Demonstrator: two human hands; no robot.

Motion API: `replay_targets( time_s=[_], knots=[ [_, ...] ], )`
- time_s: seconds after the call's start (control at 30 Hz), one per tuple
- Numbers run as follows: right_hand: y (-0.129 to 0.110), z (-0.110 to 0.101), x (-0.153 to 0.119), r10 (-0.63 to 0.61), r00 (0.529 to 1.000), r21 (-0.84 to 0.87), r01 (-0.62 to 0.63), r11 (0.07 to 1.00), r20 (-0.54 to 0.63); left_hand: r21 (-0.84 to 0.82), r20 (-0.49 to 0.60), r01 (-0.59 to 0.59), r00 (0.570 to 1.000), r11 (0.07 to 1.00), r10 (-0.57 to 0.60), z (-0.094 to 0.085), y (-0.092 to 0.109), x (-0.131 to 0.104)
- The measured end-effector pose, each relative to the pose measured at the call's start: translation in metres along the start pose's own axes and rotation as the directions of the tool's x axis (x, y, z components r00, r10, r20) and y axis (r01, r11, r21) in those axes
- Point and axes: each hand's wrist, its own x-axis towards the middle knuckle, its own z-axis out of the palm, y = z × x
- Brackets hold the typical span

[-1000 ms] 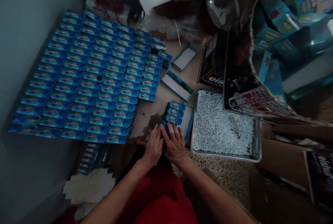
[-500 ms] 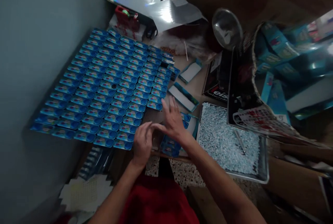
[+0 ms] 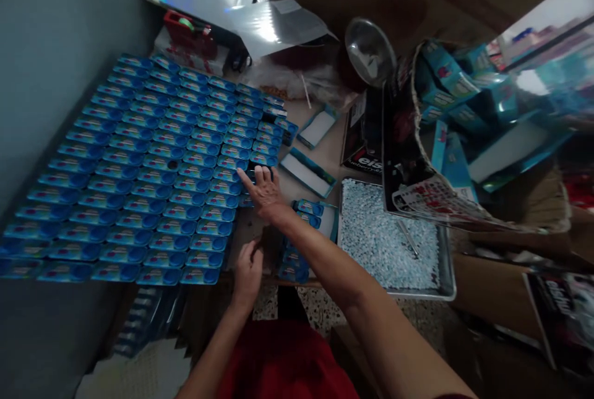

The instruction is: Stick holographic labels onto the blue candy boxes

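Rows of small blue packs [image 3: 153, 145] cover the left of the table. My right hand [image 3: 266, 192] reaches over the right edge of these rows, fingers bent down around a pack there, the index finger stretched to the left. Below it, my left hand [image 3: 248, 269] rests near the table's front edge with its fingers curled; whatever it holds, if anything, is hidden. To the right of my hands, more blue packs [image 3: 294, 263] are stacked by an open blue box. Two open blue boxes with white insides [image 3: 309, 173] lie behind.
A metal tray [image 3: 450, 263] of pale blue-white pellets holds metal tweezers [image 3: 408, 239]. Behind it stands a torn carton [image 3: 394, 145] of blue boxes. A metal bowl [image 3: 370, 52], plastic bags and a red tape dispenser [image 3: 190, 34] are at the back.
My right hand has moved away from my left hand, up and left onto the rows' edge. My left hand has drawn slightly down. The view has shifted to the right.
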Motion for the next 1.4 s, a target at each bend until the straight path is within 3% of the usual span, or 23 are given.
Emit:
replay_targets(
  time_s=[0.1,0.2,0.27,0.33,0.4,0.43,0.5,0.57,0.63,0.67,0.73,0.8,0.87,0.93,1.03,1.1,1.17,1.23,1.4],
  knots=[
    [0.004,-0.008,0.017,0.040,0.999,0.057,-0.041,0.998,0.023,-0.143,0.099,0.116,0.990,0.983,-0.103,0.002,-0.017,0.000],
    [0.006,-0.029,0.018,0.031,0.997,0.072,-0.036,0.997,0.077,-0.134,0.145,0.261,0.959,0.956,-0.242,-0.004,-0.036,-0.028],
    [0.010,-0.057,0.001,0.052,0.997,0.074,-0.056,0.996,0.056,-0.090,0.154,0.353,0.929,0.931,-0.337,-0.011,-0.046,-0.047],
    [0.019,-0.092,-0.033,0.106,0.993,0.108,-0.101,0.989,-0.046,-0.078,0.159,0.400,0.909,0.913,-0.385,-0.018,-0.046,-0.052],
    [0.035,-0.127,-0.081,0.165,0.970,0.135,-0.142,0.981,-0.178,-0.067,0.099,0.387,0.920,0.920,-0.380,-0.021,-0.030,-0.042],
    [0.046,-0.141,-0.107,0.197,0.955,0.128,-0.171,0.977,-0.224,-0.046,0.051,0.337,0.941,0.940,-0.335,-0.020,-0.016,-0.032],
    [0.072,-0.157,-0.158,0.293,0.921,0.121,-0.270,0.955,-0.258,0.049,-0.031,0.132,0.991,0.990,-0.131,-0.010,0.021,-0.010],
    [0.098,-0.154,-0.198,0.371,0.881,0.144,-0.343,0.928,-0.293,0.212,0.009,-0.159,0.987,0.964,0.160,0.013,0.064,0.012],
    [0.118,-0.138,-0.223,0.419,0.852,0.164,-0.385,0.908,-0.314,0.371,0.186,-0.408,0.913,0.834,0.363,0.048,0.103,0.029],
    [0.125,-0.129,-0.231,0.437,0.839,0.168,-0.403,0.899,-0.324,0.427,0.276,-0.497,0.867,0.755,0.415,0.066,0.118,0.035],
    [0.133,-0.111,-0.241,0.474,0.805,0.172,-0.442,0.881,-0.357,0.511,0.436,-0.593,0.803,0.623,0.406,0.101,0.134,0.045],
    [0.136,-0.099,-0.246,0.484,0.781,0.190,-0.445,0.875,-0.396,0.579,0.505,-0.590,0.802,0.563,0.320,0.122,0.137,0.050],
    [0.138,-0.091,-0.246,0.458,0.803,0.228,-0.398,0.889,-0.383,0.636,0.487,-0.533,0.838,0.557,0.246,0.126,0.130,0.055],
    [0.139,-0.082,-0.243,0.405,0.858,0.280,-0.323,0.904,-0.315,0.679,0.418,-0.464,0.882,0.569,0.219,0.115,0.122,0.060],
    [0.142,-0.067,-0.234,0.313,0.930,0.346,-0.234,0.909,-0.192,0.734,0.280,-0.343,0.939,0.585,0.199,0.084,0.112,0.067],
    [0.142,-0.060,-0.227,0.257,0.960,0.327,-0.208,0.922,-0.113,0.751,0.216,-0.305,0.952,0.586,0.217,0.066,0.110,0.065],
    [0.142,-0.056,-0.222,0.220,0.974,0.271,-0.200,0.941,-0.045,0.757,0.179,-0.306,0.947,0.578,0.266,0.059,0.111,0.053],
    [0.141,-0.057,-0.218,0.213,0.977,0.228,-0.206,0.952,-0.007,0.738,0.213,-0.339,0.938,0.584,0.275,0.067,0.113,0.033],
    [0.139,-0.060,-0.213,0.191,0.981,0.160,-0.196,0.967,0.045,0.644,0.325,-0.216,0.946,0.734,-0.007,0.128,0.094,-0.001]
  ],
)
